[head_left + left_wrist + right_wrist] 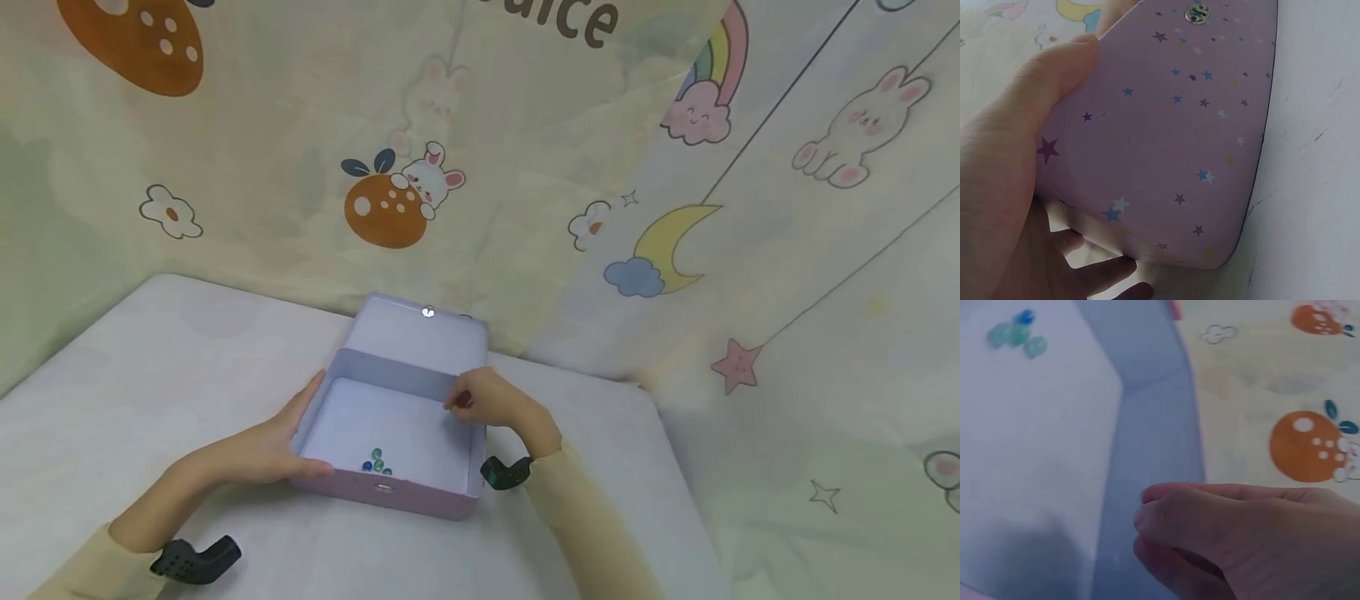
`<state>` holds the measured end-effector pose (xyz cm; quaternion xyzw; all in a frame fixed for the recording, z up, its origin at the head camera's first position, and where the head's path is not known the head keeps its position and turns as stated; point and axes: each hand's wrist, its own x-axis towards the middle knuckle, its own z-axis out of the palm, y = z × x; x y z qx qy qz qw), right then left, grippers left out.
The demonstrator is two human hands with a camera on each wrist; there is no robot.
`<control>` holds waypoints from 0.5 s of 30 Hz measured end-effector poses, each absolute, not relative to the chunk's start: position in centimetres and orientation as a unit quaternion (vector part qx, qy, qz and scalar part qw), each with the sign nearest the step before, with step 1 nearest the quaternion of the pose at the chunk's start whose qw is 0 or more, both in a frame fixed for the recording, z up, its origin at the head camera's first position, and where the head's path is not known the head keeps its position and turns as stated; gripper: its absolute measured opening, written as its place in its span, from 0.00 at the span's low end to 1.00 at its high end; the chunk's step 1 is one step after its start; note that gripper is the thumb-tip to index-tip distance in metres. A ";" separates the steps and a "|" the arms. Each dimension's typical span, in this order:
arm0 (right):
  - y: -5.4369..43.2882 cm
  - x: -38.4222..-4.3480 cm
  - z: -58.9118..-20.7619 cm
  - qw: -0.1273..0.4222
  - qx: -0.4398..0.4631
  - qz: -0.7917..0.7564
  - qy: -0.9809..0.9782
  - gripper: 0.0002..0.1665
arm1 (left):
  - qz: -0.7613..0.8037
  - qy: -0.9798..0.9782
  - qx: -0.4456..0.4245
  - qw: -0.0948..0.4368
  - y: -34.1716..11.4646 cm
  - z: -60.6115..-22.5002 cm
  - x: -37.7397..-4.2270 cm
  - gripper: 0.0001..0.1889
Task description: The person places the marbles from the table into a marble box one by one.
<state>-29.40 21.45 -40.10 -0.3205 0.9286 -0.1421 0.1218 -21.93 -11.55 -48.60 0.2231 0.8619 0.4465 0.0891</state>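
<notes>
A lilac tin box point(408, 497) with printed stars stands on the table, its hinged lid point(416, 337) thrown back. Inside, close to the front wall, lie several green marbles point(378, 465) and a blue marble point(367, 467). My left hand point(258, 450) grips the front left corner of the box, thumb on the front rim and fingers along the left side. Over the right side of the box hangs my right hand point(491, 398), its fingers curled and the tips drawn together. No thing shows between those fingertips; anything small there is hidden.
The white-covered table point(187, 375) extends around the box. Printed cloth walls point(300, 167) rise behind it and to the right. A metal latch piece point(383, 488) sits on the box front, another catch point(428, 312) on the lid edge.
</notes>
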 end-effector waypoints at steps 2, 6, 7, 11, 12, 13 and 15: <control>21.0 -30.0 -40.9 0.126 -0.327 -0.127 0.928 0.07 | 0.449 0.860 0.227 0.088 -11.7 -48.4 -21.9 0.66; 20.2 -30.8 -42.0 0.128 -0.329 -0.088 0.931 0.06 | 0.448 0.858 0.234 0.089 -11.8 -47.9 -21.8 0.65; 20.0 -30.9 -42.1 0.127 -0.331 -0.079 0.932 0.06 | 0.448 0.859 0.232 0.091 -11.8 -47.8 -21.7 0.65; 19.0 -31.1 -42.8 0.130 -0.345 -0.048 0.928 0.04 | 0.447 0.861 0.225 0.092 -11.8 -47.7 -21.5 0.65; 18.7 -31.0 -42.9 0.131 -0.350 -0.040 0.927 0.04 | 0.448 0.860 0.225 0.092 -11.8 -47.7 -21.5 0.65; 18.5 -31.0 -43.1 0.131 -0.355 -0.030 0.925 0.03 | 0.448 0.860 0.225 0.091 -11.8 -47.7 -21.5 0.65; 18.1 -30.8 -43.3 0.134 -0.361 -0.017 0.923 0.02 | 0.448 0.860 0.227 0.091 -11.7 -47.7 -21.5 0.65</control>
